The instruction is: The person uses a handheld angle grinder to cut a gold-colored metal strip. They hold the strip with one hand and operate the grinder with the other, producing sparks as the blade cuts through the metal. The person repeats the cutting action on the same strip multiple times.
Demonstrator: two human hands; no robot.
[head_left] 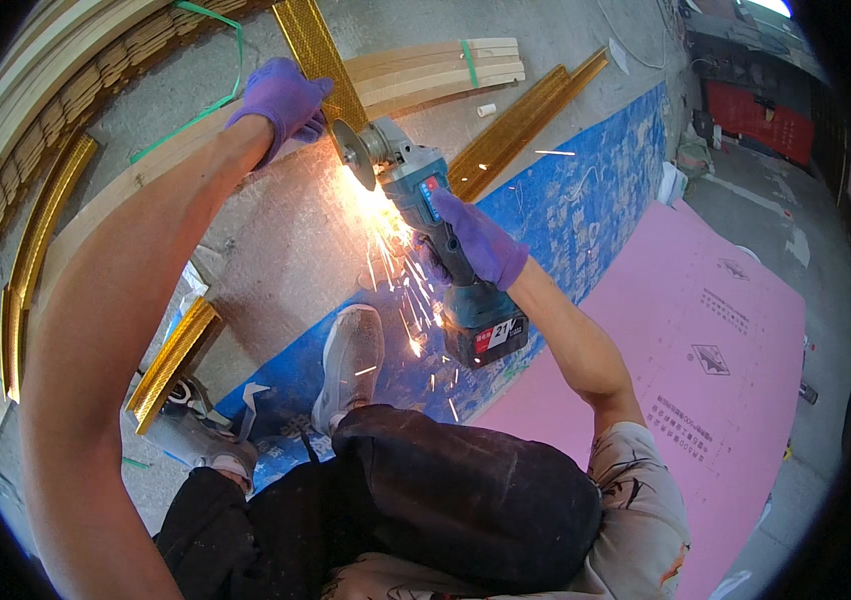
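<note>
My left hand, in a purple glove, grips a gold patterned metal strip at the top centre, its fingers round the strip close to the cutting disc. My right hand, also gloved in purple, is closed on the handle of a cordless angle grinder with a black battery below. The grinder's disc meets the strip's lower end, and a bright spray of sparks falls from there toward my shoes and the floor.
Gold strips lie at right and left, a short piece near my feet. Pale bundled battens and long stacked strips lie behind. A blue sheet, pink board and red panel are at the right.
</note>
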